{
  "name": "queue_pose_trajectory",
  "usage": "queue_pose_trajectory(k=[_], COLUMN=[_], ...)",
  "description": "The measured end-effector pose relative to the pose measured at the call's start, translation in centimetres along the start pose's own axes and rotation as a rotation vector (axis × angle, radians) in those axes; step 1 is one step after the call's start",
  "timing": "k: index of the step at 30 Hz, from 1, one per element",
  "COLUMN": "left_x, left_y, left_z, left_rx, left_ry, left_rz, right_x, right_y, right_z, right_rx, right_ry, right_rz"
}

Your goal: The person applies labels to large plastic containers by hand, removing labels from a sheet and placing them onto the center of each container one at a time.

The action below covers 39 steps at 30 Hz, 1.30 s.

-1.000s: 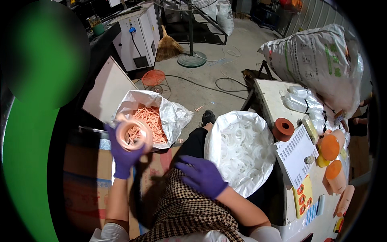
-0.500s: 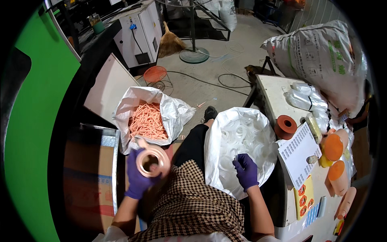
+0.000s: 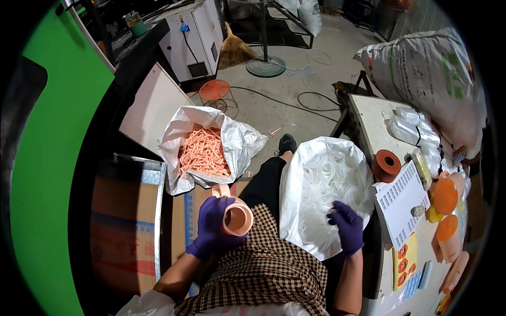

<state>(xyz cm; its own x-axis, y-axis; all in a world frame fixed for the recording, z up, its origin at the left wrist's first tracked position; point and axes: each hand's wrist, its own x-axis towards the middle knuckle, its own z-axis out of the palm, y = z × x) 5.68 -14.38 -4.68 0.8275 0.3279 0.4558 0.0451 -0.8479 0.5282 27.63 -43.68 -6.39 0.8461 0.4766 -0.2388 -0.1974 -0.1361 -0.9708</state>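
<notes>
My left hand (image 3: 215, 227), in a purple glove, is wrapped round a pale pink plastic mug (image 3: 241, 225) above my lap. The mug's open mouth faces me, and its looped handle points away. Over the near right part of a white woven sack (image 3: 287, 197) is my right hand (image 3: 347, 227), also gloved in purple. Its fingers are curled together; whether anything small is between them is hidden. Translucent white rings (image 3: 329, 176) fill that sack in a loose heap.
Left of it, a second white sack (image 3: 240, 139) holds many thin pink plastic pieces (image 3: 205, 152). Cardboard boxes (image 3: 124, 231) lie at my left. On the right-hand table (image 3: 369, 113) are a brown-red roll (image 3: 386, 166), a printed sheet (image 3: 403, 197) and orange-ended pink cylinders (image 3: 448, 239).
The mug and my left hand have shifted right, closer to my lap's middle. My right hand has turned and moved right across the ring sack. The whole view has swung slightly left.
</notes>
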Motion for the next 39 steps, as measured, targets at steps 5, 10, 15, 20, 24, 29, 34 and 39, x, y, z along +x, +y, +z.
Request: queue_pose_trajectory(k=[5,10,15,20,24,29,34,39], left_x=[1.2,1.5,0.9,0.9,0.4,-1.0,-1.5,2.2], left_y=[0.0,1.1,0.5,0.0,-0.2,0.6,-0.1,1.7], left_z=[-0.4,-1.2,-1.3,-0.7,0.2,0.9,1.2,0.8], left_rx=[0.031,0.035,-0.014,-0.061,-0.032,0.067,0.151,-0.219], left_ry=[-0.071,-0.105,-0.089,-0.016,-0.093,-0.106,-0.074,-0.401], left_rz=[-0.018,-0.053,-0.074,-0.017,-0.043,0.181,0.23,-0.095], right_x=[-5.0,-3.7,-2.0,-2.6,-1.9,-2.3,-2.9,-1.7], right_y=[0.8,1.9,-2.6,-3.3,-1.8,-0.6,1.2,2.0], right_z=[8.6,12.3,14.5,16.1,16.7,18.0,18.8,17.0], right_rx=[-0.437,-0.852,-0.085,-0.093,-0.385,-0.724,-0.71,-0.608], right_ry=[-0.537,-0.388,-0.571,-0.579,-0.532,-0.463,-0.365,-0.485], right_rz=[-0.264,-0.868,-0.865,-0.763,-0.763,-0.64,-0.699,-0.664])
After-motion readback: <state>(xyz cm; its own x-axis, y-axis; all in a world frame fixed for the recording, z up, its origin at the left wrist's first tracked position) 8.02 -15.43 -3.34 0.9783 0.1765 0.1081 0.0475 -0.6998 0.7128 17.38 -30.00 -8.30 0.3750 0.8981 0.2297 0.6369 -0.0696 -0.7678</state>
